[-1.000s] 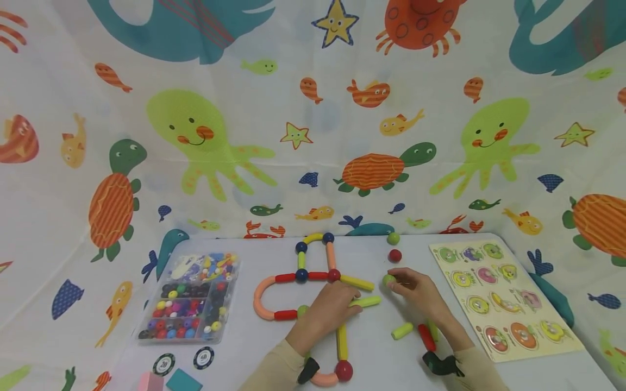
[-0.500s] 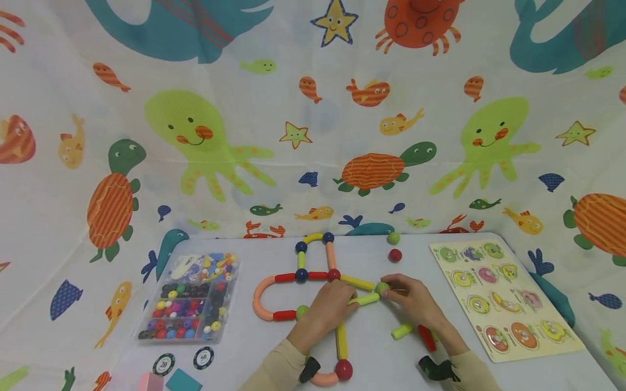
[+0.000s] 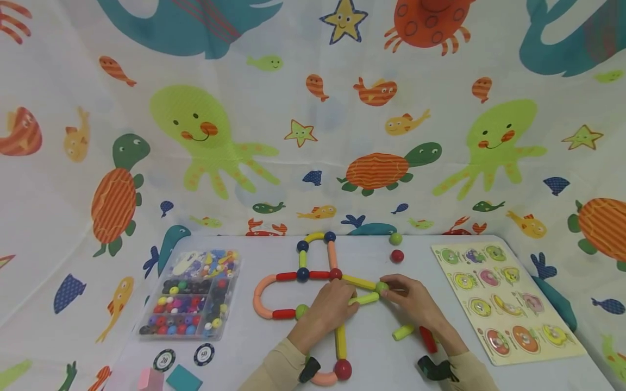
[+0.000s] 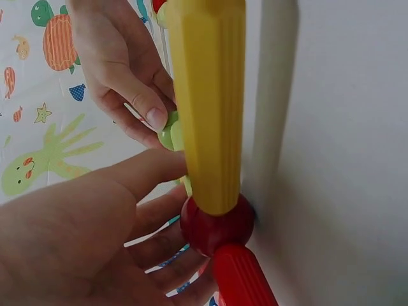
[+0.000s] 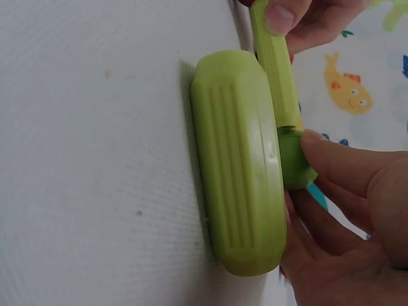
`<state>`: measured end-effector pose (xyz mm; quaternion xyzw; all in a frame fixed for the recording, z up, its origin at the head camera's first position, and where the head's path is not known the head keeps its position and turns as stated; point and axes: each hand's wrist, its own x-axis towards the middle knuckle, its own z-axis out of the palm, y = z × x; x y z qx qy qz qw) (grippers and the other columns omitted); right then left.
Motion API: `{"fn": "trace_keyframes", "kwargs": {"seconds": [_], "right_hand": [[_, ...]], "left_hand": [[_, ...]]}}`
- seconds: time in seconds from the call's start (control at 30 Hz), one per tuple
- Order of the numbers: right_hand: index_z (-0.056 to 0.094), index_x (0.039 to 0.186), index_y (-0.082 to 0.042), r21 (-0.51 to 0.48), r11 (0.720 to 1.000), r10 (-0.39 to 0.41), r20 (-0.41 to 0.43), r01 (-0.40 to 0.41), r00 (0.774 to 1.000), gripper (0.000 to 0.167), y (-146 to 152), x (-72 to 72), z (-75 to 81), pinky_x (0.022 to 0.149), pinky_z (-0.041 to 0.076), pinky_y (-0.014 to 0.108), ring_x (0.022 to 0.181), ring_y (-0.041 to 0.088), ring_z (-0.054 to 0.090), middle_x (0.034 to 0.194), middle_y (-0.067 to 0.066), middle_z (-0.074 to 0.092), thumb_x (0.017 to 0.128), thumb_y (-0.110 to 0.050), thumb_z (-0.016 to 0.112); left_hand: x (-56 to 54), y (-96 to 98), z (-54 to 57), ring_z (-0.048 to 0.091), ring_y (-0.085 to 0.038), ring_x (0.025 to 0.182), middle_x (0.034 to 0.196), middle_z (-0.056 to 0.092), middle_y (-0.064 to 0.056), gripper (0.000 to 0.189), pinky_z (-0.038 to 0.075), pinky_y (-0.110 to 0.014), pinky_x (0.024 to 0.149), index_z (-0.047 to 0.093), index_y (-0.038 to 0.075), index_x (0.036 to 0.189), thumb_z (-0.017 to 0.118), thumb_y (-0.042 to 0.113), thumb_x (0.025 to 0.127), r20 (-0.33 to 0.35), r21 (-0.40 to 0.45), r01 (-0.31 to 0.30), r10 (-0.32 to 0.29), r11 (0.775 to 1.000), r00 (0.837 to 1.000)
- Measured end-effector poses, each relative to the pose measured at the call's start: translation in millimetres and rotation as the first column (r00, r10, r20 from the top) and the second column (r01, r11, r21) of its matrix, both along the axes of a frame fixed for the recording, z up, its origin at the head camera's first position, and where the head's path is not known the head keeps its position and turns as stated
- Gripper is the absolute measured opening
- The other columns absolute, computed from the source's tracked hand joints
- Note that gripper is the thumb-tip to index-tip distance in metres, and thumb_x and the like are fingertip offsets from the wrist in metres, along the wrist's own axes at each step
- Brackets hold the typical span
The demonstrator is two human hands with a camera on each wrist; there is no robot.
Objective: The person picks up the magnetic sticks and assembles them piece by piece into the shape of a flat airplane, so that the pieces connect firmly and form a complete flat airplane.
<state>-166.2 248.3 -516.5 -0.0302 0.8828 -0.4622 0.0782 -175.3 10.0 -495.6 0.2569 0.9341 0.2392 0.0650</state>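
My left hand [image 3: 330,309] pinches a light green rod [image 3: 367,298] near its inner end. With thumb and fingers my right hand [image 3: 415,301] holds a green ball [image 3: 381,288] at the rod's other end. The right wrist view shows this green ball [image 5: 295,159] right against the rod's tip. A yellow rod [image 3: 359,282] runs from a red ball [image 3: 335,273] to the green ball. These pieces belong to a flat figure of balls and straight and curved rods, partly hidden under my left hand. Another yellow rod [image 3: 340,342] leads down to a red ball [image 3: 343,370].
By my right wrist lie a short green rod [image 3: 403,332] and a red rod [image 3: 427,339]. A red ball [image 3: 397,256] and a green ball [image 3: 395,239] sit at the back. A bead box [image 3: 191,293] stands left, a fruit puzzle board [image 3: 506,298] right. Chips [image 3: 204,354] and blocks [image 3: 184,377] lie front left.
My right hand has brought the green ball left and nearer me, to the ends of the yellow and light green rods. The left hand keeps its place on the rod.
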Motion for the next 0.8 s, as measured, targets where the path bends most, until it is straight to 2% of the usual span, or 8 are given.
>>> {"fn": "trace_keyframes", "kwargs": {"seconds": [0.23,0.63,0.8], "right_hand": [[0.064,0.133,-0.016,-0.002,1.0,0.003,0.008,-0.003,1.0,0.042,0.7,-1.4,-0.2,0.105,0.052,0.045,0.122,0.027,0.064,0.129,0.004,0.068,0.094,-0.029,0.073],[0.065,0.132,-0.017,0.01,1.0,0.007,-0.002,-0.007,1.0,0.041,-0.2,-0.2,0.5,0.102,0.054,0.04,0.118,0.024,0.064,0.127,0.003,0.068,0.093,-0.025,0.075],[0.065,0.132,-0.018,0.012,1.0,0.004,0.012,-0.004,1.0,0.042,1.5,1.0,0.7,0.102,0.054,0.04,0.118,0.022,0.064,0.128,0.001,0.068,0.092,-0.027,0.076]], "left_hand": [[1.0,-0.9,1.0,0.054,-0.012,0.087,0.095,0.067,0.0,0.028,0.048,-0.021,0.071,0.074,0.01,0.11,0.08,0.027,0.089,0.004,0.001,-0.041,0.041,0.999,0.999],[1.8,-3.9,1.7,0.056,-0.013,0.092,0.103,0.069,0.0,0.028,0.051,-0.022,0.08,0.074,0.012,0.115,0.077,0.028,0.092,-0.013,-0.021,-0.004,0.003,1.0,1.0],[4.8,-9.7,3.3,0.056,-0.012,0.094,0.11,0.07,0.001,0.028,0.052,-0.023,0.083,0.073,0.013,0.117,0.076,0.028,0.093,-0.001,0.005,0.009,-0.009,1.0,1.0]]}}
